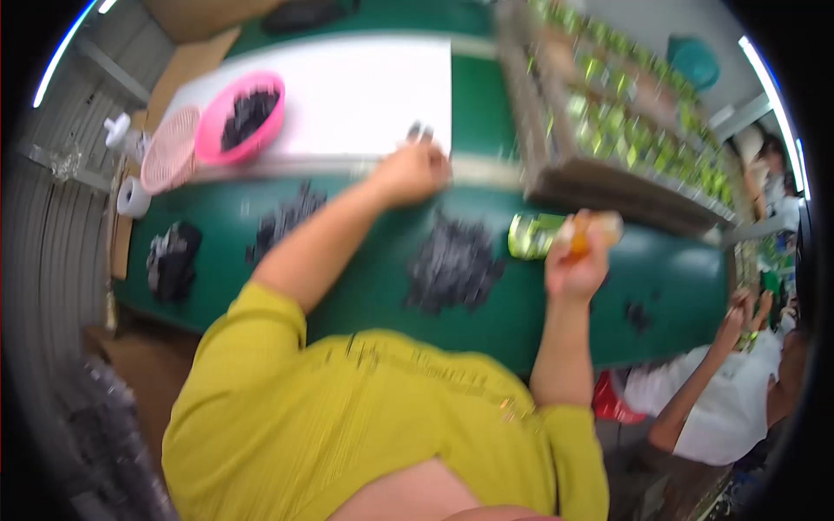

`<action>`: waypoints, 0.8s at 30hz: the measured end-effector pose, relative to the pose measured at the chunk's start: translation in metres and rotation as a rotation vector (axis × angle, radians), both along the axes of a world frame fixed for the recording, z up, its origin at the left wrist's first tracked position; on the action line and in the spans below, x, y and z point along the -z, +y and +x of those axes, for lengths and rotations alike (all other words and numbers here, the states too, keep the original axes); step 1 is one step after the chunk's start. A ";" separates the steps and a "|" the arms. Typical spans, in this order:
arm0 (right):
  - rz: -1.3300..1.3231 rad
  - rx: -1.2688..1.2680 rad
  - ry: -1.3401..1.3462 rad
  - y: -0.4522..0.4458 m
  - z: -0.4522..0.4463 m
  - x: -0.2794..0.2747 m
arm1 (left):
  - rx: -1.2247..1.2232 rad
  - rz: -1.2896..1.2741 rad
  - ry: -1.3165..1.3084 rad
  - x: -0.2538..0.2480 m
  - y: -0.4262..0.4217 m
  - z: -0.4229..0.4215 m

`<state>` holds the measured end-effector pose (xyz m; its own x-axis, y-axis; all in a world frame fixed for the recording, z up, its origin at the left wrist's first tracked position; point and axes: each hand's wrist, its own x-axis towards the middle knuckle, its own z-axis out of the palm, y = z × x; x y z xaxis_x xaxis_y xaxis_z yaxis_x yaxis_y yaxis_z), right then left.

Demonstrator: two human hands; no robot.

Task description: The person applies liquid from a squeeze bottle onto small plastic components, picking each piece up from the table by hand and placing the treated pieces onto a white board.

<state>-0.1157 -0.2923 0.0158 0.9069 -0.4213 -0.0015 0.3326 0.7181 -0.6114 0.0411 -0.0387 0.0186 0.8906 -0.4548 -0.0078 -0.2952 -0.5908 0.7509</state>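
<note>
My left hand [417, 171] is closed at the near edge of a white sheet, blurred by motion. A small grey shiny piece [420, 130] shows just beyond its fingers; I cannot tell whether they grip it. Over the right part of the green table [365, 291], my right hand [577, 265] is wrapped round an orange-and-clear bottle-like object [580, 240]. A shiny green glass-like piece [533, 236] shows beside those fingers, and whether it touches them is unclear. Between my hands lies a pile of small dark flat pieces [456, 265].
A pink bowl [208, 135] of dark pieces stands on the white sheet [365, 87], by a pale pink basket [169, 152]. A wooden rack [578, 178] with rows of green shiny pieces borders the far right. At right, another person's arm [708, 373] is near the table.
</note>
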 end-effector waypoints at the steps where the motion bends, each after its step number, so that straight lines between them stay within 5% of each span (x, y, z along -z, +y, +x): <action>1: 0.035 0.034 -0.025 -0.001 0.003 0.006 | 0.143 0.092 0.062 -0.006 -0.003 -0.010; 11: -0.051 0.013 0.059 0.005 0.002 -0.002 | 0.292 0.173 0.066 -0.005 -0.001 -0.026; 19: -0.079 -0.113 0.006 0.012 0.015 -0.028 | 0.236 -0.619 0.539 -0.004 -0.002 -0.031; 24: -0.164 -0.052 -0.012 0.041 0.039 -0.035 | 0.178 -0.819 0.736 0.019 -0.009 -0.027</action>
